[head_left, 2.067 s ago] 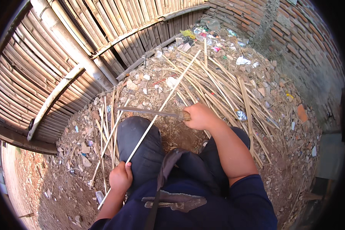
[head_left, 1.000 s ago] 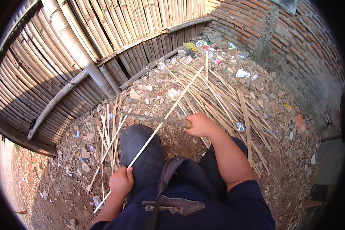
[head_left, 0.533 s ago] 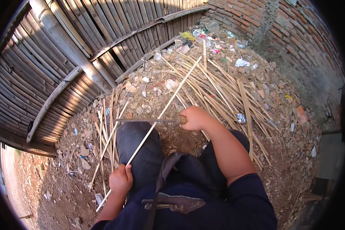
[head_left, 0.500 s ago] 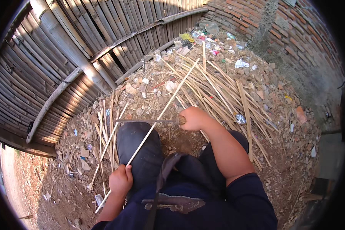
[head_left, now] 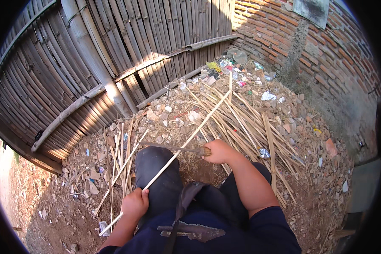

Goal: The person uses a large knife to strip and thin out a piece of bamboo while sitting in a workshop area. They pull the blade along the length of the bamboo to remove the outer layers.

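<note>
My left hand [head_left: 135,202] is closed round the lower part of a long pale bamboo strip [head_left: 163,169], which slants up and away to the right across my left knee. In my right hand [head_left: 218,151] is the wooden handle of a knife [head_left: 169,147] with a long, thin, dark blade. The blade points left and crosses the strip just beyond my knee, touching it or very close; I cannot tell which. The far end of the strip reaches over a large heap of bamboo strips [head_left: 241,114]. More bamboo strips [head_left: 117,163] lie beside my left knee.
A bamboo fence [head_left: 144,34] stands at the left and back, and a brick wall [head_left: 266,34] at the back right. Rubbish [head_left: 233,70] lies in the far corner. Stones and broken bricks [head_left: 331,147] cover the ground.
The scene sits lower in the picture as the head view has tilted up. My right hand and the knife are slightly turned, the blade now sloping down toward the handle. Both hands keep their grip.
</note>
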`<act>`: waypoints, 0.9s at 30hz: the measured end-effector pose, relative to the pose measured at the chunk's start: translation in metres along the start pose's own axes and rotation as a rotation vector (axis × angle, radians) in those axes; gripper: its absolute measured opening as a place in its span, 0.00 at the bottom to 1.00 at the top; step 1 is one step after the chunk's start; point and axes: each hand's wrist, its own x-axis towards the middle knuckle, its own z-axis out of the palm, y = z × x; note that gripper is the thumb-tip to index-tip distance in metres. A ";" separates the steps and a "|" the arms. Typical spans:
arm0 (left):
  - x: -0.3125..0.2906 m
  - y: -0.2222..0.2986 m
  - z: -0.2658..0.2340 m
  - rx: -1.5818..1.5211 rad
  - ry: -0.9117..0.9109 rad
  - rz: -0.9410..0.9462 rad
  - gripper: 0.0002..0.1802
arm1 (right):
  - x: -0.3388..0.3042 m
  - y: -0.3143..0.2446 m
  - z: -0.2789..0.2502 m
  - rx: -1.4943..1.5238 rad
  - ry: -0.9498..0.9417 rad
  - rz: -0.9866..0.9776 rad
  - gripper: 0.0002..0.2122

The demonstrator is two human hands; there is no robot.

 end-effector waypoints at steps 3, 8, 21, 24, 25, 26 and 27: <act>0.001 0.000 0.001 0.002 -0.007 0.005 0.22 | 0.000 -0.005 -0.006 -0.016 -0.062 0.059 0.13; 0.000 -0.002 0.003 -0.004 -0.017 0.015 0.22 | -0.003 -0.015 -0.011 -0.054 -0.015 0.027 0.10; 0.000 -0.008 0.009 -0.053 0.004 0.029 0.21 | -0.005 -0.016 -0.009 -0.054 0.054 -0.018 0.09; 0.000 -0.009 0.010 -0.036 0.006 0.028 0.21 | -0.004 -0.014 -0.007 -0.042 0.051 -0.023 0.10; 0.001 -0.008 0.009 -0.041 0.002 0.023 0.21 | -0.004 -0.013 -0.007 -0.037 0.052 -0.029 0.10; 0.001 -0.008 0.008 -0.041 0.002 0.022 0.21 | -0.004 -0.013 -0.006 -0.037 0.052 -0.029 0.10; 0.001 -0.007 0.007 -0.030 0.000 0.025 0.21 | -0.004 -0.012 -0.006 -0.041 0.051 -0.027 0.10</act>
